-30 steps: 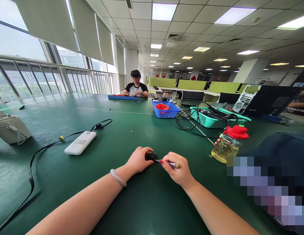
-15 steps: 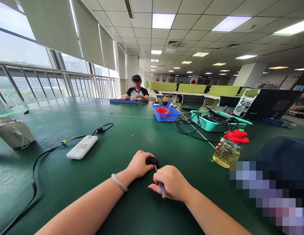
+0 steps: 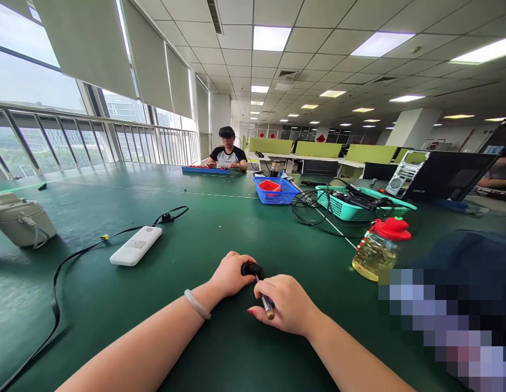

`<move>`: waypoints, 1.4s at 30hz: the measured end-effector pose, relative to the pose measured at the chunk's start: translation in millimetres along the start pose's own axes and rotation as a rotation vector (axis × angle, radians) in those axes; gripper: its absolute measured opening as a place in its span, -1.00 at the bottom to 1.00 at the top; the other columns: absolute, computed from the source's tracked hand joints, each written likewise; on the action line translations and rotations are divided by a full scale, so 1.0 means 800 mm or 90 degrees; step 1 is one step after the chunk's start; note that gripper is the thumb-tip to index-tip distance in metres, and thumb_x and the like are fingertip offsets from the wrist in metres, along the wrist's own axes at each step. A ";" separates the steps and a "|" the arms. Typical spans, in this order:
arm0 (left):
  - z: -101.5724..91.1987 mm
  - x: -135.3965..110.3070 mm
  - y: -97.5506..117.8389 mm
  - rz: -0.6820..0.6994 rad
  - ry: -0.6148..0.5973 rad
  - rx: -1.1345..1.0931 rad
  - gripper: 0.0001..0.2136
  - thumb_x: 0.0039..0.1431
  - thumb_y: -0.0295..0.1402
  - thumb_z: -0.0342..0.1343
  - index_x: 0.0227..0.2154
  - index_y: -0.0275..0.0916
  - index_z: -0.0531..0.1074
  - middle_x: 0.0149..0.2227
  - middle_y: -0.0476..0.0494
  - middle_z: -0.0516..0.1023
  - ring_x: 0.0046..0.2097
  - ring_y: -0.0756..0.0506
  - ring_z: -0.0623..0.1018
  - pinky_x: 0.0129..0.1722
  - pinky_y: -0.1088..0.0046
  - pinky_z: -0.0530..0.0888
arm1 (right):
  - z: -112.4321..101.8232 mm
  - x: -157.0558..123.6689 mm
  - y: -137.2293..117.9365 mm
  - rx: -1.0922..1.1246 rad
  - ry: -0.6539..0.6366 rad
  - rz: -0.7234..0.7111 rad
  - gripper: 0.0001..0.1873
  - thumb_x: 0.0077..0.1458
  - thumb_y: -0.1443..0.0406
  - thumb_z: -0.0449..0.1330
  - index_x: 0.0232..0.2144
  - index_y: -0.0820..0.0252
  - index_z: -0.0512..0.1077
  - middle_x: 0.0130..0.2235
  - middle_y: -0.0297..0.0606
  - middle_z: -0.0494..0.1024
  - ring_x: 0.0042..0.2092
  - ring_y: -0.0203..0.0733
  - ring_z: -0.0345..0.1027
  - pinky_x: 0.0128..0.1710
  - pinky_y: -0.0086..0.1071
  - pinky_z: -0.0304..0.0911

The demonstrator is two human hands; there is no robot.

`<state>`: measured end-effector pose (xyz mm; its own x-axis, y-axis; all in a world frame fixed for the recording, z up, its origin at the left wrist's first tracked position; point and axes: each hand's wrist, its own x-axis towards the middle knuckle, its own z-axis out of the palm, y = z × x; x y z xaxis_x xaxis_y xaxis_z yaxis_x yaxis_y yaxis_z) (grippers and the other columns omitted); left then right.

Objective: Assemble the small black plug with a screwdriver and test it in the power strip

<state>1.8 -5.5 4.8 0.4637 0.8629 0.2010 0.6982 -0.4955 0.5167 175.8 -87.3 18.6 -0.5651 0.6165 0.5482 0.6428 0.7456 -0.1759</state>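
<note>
My left hand [image 3: 232,275], a pale bangle on its wrist, is closed around a small black object [image 3: 251,269] against the green table [image 3: 220,348]. What kind of object it is, I cannot make out. In my right hand [image 3: 283,302] is a screwdriver [image 3: 267,307] with a translucent dark handle and a brass-coloured end. Its shaft points up and away toward the black object; the tip is hidden close to my left fingers, so I cannot tell whether it touches.
A white power bank [image 3: 136,246] with a black strap [image 3: 56,305] lies left. Right stand a red-lidded bottle [image 3: 375,255], a blue basket [image 3: 276,196] and a teal basket [image 3: 338,207] of cables. Another person [image 3: 227,155] sits at the far edge; a blurred person [image 3: 452,305] is close right.
The screwdriver's handle has tilted and its end has moved slightly up in my right hand. My left hand keeps its hold on the black object. The whole view has shifted a little.
</note>
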 end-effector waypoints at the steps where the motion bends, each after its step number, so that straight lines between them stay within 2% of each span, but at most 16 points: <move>1: 0.000 0.000 0.000 0.001 -0.001 0.000 -0.66 -0.05 -0.33 0.22 -0.13 -0.08 0.53 -0.18 -0.06 0.60 0.01 -0.21 0.43 0.04 0.27 0.40 | -0.001 0.001 0.000 0.002 0.012 -0.002 -0.72 0.14 0.08 0.16 -0.45 0.16 0.37 -0.55 -0.39 0.45 -0.54 -0.30 0.25 -0.47 -0.40 0.01; 6: -0.002 -0.001 0.001 0.008 -0.005 -0.007 -0.65 -0.04 -0.31 0.21 -0.12 -0.09 0.53 -0.17 -0.07 0.60 0.01 -0.21 0.43 0.04 0.27 0.40 | -0.006 0.003 0.002 0.013 0.064 0.024 -0.79 0.23 0.30 -0.01 -0.41 0.15 0.36 -0.52 -0.35 0.47 -0.52 -0.28 0.28 -0.45 -0.40 0.05; 9: -0.004 0.000 0.002 0.007 -0.012 -0.006 -0.64 -0.04 -0.26 0.23 -0.10 -0.09 0.52 -0.16 -0.08 0.60 0.02 -0.22 0.43 0.04 0.26 0.40 | -0.011 0.003 0.006 0.063 0.112 0.089 -0.78 0.23 0.30 -0.02 -0.40 0.13 0.38 -0.50 -0.33 0.48 -0.50 -0.27 0.30 -0.44 -0.42 0.10; 14: -0.005 -0.001 0.002 0.000 -0.018 -0.004 -0.63 -0.04 -0.26 0.25 -0.10 -0.08 0.51 -0.17 -0.09 0.58 0.01 -0.21 0.44 0.03 0.28 0.40 | -0.011 0.000 0.020 0.211 0.188 0.229 -0.69 0.26 0.19 -0.03 -0.42 0.14 0.42 -0.49 -0.33 0.44 -0.49 -0.27 0.26 -0.46 -0.43 0.15; 19: -0.007 -0.002 0.004 -0.006 -0.016 -0.006 -0.63 -0.04 -0.27 0.25 -0.10 -0.06 0.51 -0.17 -0.08 0.57 0.01 -0.21 0.44 0.03 0.29 0.40 | 0.006 -0.006 0.044 0.363 0.233 0.359 -0.58 0.24 0.01 0.02 -0.42 0.18 0.45 -0.62 -0.41 0.23 -0.58 -0.31 0.09 -0.57 -0.43 0.02; 23: -0.007 -0.002 0.005 -0.006 -0.018 -0.007 -0.63 -0.05 -0.28 0.25 -0.10 -0.07 0.51 -0.18 -0.08 0.58 0.01 -0.21 0.44 0.03 0.28 0.40 | 0.017 -0.007 0.056 0.494 0.274 0.433 -0.50 0.11 -0.11 0.12 -0.43 0.20 0.47 -0.61 -0.41 0.23 -0.59 -0.34 0.07 -0.63 -0.45 -0.04; 27: -0.007 -0.002 0.005 -0.003 -0.020 -0.006 -0.64 -0.04 -0.29 0.25 -0.10 -0.06 0.51 -0.17 -0.07 0.58 0.01 -0.21 0.43 0.03 0.27 0.39 | 0.015 -0.002 0.054 0.602 0.326 0.492 -0.46 -0.08 -0.17 0.25 -0.45 0.21 0.45 -0.63 -0.44 0.23 -0.63 -0.39 0.02 -0.68 -0.47 -0.09; 31: -0.007 -0.002 0.005 -0.002 -0.017 -0.011 -0.62 -0.05 -0.29 0.25 -0.09 -0.07 0.50 -0.17 -0.08 0.58 0.01 -0.21 0.43 0.04 0.27 0.39 | 0.011 0.001 0.052 0.657 0.374 0.517 -0.48 -0.17 -0.12 0.34 -0.46 0.19 0.41 -0.63 -0.46 0.26 -0.64 -0.41 0.01 -0.70 -0.48 -0.08; 37: -0.006 -0.002 0.005 -0.006 -0.020 -0.006 -0.60 -0.04 -0.28 0.25 -0.06 -0.06 0.48 -0.15 -0.09 0.56 0.03 -0.21 0.42 0.06 0.26 0.39 | 0.011 0.000 0.054 0.662 0.397 0.496 -0.52 -0.14 -0.09 0.35 -0.48 0.18 0.38 -0.63 -0.47 0.25 -0.63 -0.40 0.03 -0.71 -0.48 -0.05; 42: -0.006 -0.002 0.006 -0.006 -0.015 -0.008 -0.63 -0.05 -0.29 0.25 -0.10 -0.06 0.48 -0.18 -0.08 0.56 0.01 -0.20 0.43 0.03 0.27 0.40 | 0.013 -0.001 0.056 0.664 0.419 0.515 -0.50 -0.15 -0.11 0.35 -0.48 0.19 0.38 -0.63 -0.48 0.23 -0.63 -0.42 0.02 -0.71 -0.50 -0.05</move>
<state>1.3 -8.8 11.1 0.4703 0.8645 0.1771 0.6954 -0.4866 0.5289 199.8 -51.5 2.0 0.2723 0.9341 0.2309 -0.1545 0.2793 -0.9477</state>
